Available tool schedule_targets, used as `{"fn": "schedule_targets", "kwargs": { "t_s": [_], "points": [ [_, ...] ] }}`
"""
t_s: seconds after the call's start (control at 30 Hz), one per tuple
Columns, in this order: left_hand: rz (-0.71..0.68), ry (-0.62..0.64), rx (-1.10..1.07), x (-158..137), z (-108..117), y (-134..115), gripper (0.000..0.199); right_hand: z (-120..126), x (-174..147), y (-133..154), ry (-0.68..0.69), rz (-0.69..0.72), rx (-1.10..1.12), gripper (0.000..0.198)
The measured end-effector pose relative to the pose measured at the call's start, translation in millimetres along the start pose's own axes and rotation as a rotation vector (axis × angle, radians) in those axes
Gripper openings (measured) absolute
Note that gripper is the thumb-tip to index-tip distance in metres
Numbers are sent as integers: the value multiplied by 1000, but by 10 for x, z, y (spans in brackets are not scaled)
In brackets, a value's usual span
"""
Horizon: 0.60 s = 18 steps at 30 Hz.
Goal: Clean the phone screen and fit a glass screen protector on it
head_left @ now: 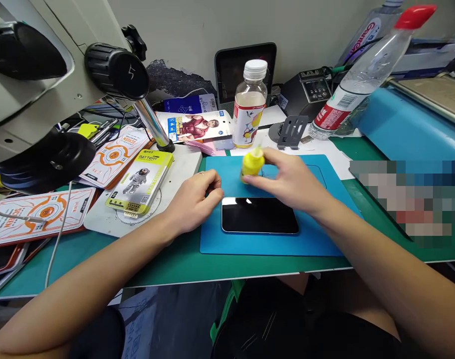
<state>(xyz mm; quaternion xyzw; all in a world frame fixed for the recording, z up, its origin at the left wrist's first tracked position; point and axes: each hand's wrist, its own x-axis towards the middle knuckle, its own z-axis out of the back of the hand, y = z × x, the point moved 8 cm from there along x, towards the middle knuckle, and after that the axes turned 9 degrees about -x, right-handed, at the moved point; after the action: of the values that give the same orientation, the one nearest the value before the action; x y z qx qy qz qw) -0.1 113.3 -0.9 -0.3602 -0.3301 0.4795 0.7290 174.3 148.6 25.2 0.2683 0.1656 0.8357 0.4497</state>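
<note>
My right hand point(287, 174) grips a small yellow bottle point(253, 162) between thumb and fingers, above the far edge of a phone; the bottle is slightly blurred. The phone point(260, 215) lies flat, its dark glossy screen up, on a blue work mat point(246, 245). Just left of the phone, my left hand point(199, 197) rests in a loose fist at the mat's edge, with no object showing in it.
A drink bottle point(250, 107) stands behind the mat, beside a black metal stand point(292, 132). At right are a red-capped bottle point(362, 85) and a blue machine point(407, 124). A microscope point(55, 99) overhangs the left, above a battery pack point(140, 180) and screen boxes point(44, 213).
</note>
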Motion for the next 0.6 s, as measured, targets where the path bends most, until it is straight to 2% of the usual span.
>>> {"fn": "schedule_targets", "kwargs": {
  "t_s": [0.13,0.27,0.43,0.6],
  "points": [
    [-64,75,57,-13,-70,-29,11,317,-503,-86,-98,100,-155,43],
    [-99,125,94,-24,-124,-48,11,354,-875,-211,-143,143,-197,55],
    [-87,122,87,-20,-128,-42,9,244,-991,-296,-172,93,-219,51],
    [-84,104,82,-29,-111,-26,9,271,-999,-251,-211,166,-174,42]
  ]
}}
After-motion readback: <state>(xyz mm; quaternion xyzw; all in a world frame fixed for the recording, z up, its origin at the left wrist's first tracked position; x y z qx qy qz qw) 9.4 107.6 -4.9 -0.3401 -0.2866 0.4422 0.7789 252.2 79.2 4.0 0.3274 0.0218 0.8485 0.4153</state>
